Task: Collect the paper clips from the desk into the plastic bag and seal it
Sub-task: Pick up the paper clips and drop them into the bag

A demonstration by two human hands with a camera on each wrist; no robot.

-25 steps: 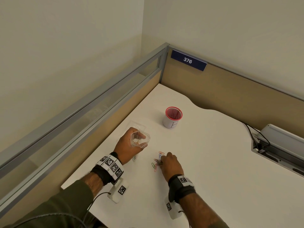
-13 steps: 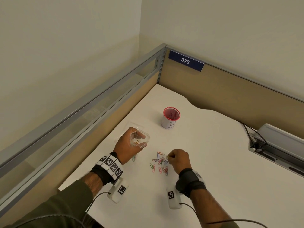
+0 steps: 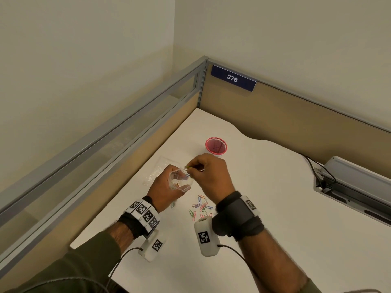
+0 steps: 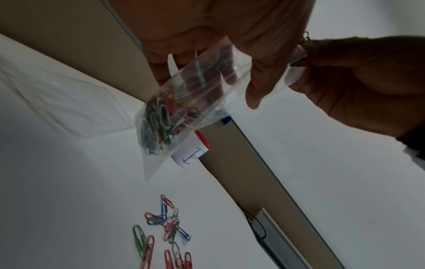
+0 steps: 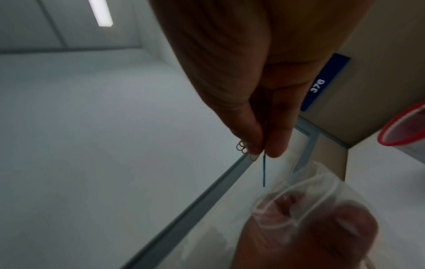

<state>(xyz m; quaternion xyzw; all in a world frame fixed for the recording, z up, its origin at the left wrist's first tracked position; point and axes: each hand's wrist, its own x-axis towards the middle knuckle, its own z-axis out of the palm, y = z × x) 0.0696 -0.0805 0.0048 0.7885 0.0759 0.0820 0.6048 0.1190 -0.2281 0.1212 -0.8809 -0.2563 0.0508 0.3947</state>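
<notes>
Loose paper clips (image 3: 201, 206) lie clustered on the surface (image 3: 275, 208), near edge. Above them, left hand (image 3: 165, 191) grips the plastic bag (image 4: 184, 102), mouth held open; many clips already inside. Right hand (image 3: 209, 176) pinches several clips (image 5: 243, 151) over the mouth. Clips: light, stiff, slippery; pinch flat. Bag: limp film; hold at rim. Beyond: red-rimmed cup (image 3: 216, 146), contents unclear.

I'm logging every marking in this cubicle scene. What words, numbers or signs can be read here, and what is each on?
"376": white digits on the blue nameplate fixed to the partition's top rail.
"E", handwritten: on the white cup with the red rim.
Square black-and-white code markers on the wrist bands and camera housings: patterns, no readable text.
</notes>
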